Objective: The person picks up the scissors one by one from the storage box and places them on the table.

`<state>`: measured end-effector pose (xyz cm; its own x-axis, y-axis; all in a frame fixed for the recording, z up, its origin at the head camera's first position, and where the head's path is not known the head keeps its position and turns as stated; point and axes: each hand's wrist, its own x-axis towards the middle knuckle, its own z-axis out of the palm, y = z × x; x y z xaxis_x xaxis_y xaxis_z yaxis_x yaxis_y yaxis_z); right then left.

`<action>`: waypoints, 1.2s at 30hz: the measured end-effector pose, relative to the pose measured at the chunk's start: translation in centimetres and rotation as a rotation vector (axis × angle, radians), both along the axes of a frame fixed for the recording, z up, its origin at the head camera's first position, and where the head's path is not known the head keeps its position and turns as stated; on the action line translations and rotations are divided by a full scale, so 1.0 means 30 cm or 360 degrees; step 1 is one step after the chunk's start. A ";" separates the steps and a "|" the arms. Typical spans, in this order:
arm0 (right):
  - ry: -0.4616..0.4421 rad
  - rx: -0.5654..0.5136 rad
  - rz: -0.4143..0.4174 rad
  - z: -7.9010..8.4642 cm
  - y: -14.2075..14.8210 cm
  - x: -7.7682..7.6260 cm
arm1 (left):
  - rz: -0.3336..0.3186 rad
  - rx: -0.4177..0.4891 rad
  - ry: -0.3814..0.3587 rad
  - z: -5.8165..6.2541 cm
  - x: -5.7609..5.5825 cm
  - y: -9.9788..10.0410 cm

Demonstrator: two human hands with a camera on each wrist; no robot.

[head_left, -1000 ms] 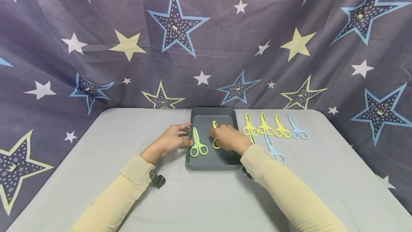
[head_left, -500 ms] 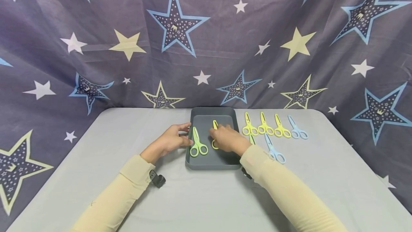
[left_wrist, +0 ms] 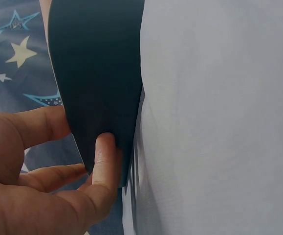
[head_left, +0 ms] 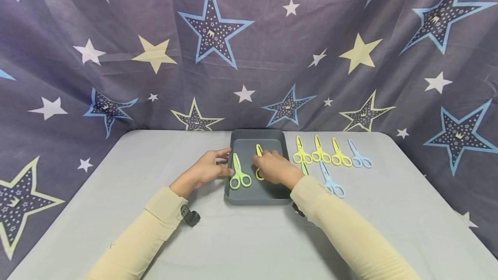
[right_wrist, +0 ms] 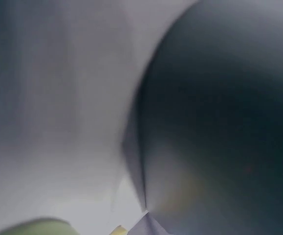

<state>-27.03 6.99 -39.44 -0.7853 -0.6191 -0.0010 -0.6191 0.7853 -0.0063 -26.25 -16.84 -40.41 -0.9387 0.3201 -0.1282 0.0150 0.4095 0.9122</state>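
My left hand (head_left: 208, 167) is at the left wall of a dark grey rectangular tray (head_left: 253, 202). In the left wrist view, fingertips (left_wrist: 105, 152) lie on the tray's outer wall while another digit reaches over the rim, pinching it. Green scissors (head_left: 236, 172) lie inside along that wall, tip away from me. My right hand (head_left: 275, 167) is over the middle of the tray, its fingers on yellow scissors (head_left: 259, 149), whose handles it partly hides. The right wrist view is blurred and shows mostly the tray's side (right_wrist: 219, 98).
Right of the tray, three yellow scissors (head_left: 320, 154) and a blue pair (head_left: 361, 159) form a row. Before them lie another blue pair (head_left: 330, 180) and green scissors (head_left: 305, 167), partly hidden by the right arm. A star-patterned curtain (head_left: 249, 55) hangs behind the table (head_left: 233, 245).
The yellow scissors in the tray have shifted very slightly away and to the left under my right hand. My left hand stays at the tray wall.
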 end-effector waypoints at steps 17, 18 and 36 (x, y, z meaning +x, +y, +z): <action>0.0080 -0.0040 0.0065 -0.009 0.011 0.003 | 0.0000 0.0037 -0.0012 -0.003 -0.003 0.002; 0.0085 -0.0047 0.0063 -0.009 0.012 0.003 | -0.0002 0.0037 -0.0009 -0.003 -0.004 0.001; 0.0081 -0.0037 0.0029 0.005 0.018 0.014 | -0.0007 0.0015 0.0012 -0.007 -0.005 -0.001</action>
<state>-26.61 7.51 -39.30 -0.7727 -0.6326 0.0530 -0.6332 0.7740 0.0072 -26.40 -16.87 -40.62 -0.9382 0.3252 -0.1183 0.0233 0.4006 0.9159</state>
